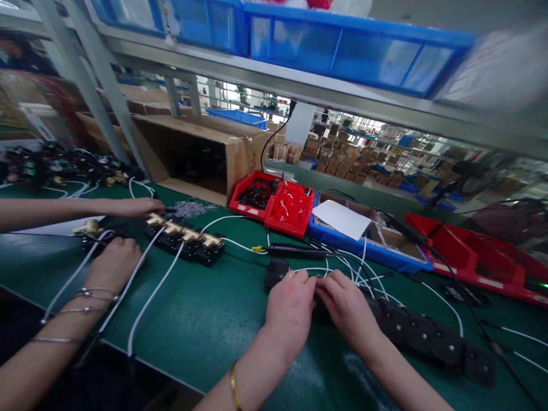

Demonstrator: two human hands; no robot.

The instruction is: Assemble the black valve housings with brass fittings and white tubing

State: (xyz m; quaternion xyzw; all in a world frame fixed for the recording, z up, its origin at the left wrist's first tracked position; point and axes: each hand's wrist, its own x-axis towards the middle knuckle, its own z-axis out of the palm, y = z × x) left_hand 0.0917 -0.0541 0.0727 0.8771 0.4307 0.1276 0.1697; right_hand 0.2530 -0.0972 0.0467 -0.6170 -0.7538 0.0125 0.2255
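Note:
My left hand [291, 308] and my right hand [349, 305] meet with their fingertips close together over the green bench. Both are closed in a pinch, and whatever small thing lies between the fingers is hidden. Just beyond my left hand sits a black block [276, 272]. To the right of my right hand runs a row of black blocks [422, 334] with small shiny round spots. White tubes [363, 271] fan out behind my hands. A black pen-like tool [295, 251] with a yellow tip lies behind them.
At left, a co-worker's hands [115, 265] work by black units with brass fittings [188, 233]. Behind stand a cardboard box [246, 157], red bins [290, 208] and a blue tray [402, 262] with paper. A shelf with blue bins [359, 48] hangs above.

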